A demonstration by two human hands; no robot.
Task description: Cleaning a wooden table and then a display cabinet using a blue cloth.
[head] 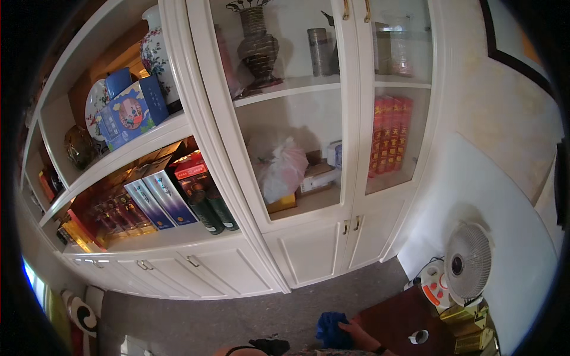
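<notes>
At the bottom centre my right hand [356, 334] is closed on a bunched blue cloth [331, 330], beside the edge of a dark red-brown table [401, 318]. A dark band circles the wrist. My left hand is not in view; near the bottom edge some bare skin and a black item [270, 345] show, too cut off to name surely. A white cup [418, 337] with something dark inside stands on the table. Ahead is a white cabinet [307, 249] with glass doors.
A white electric fan [467, 262] and gold boxes [473, 331] are at the right, by the wall. Open shelves at the left hold a floral vase [156, 53], a blue gift box [133, 111] and several boxes. Behind glass stand a dark vase [258, 49] and red tubes [389, 133].
</notes>
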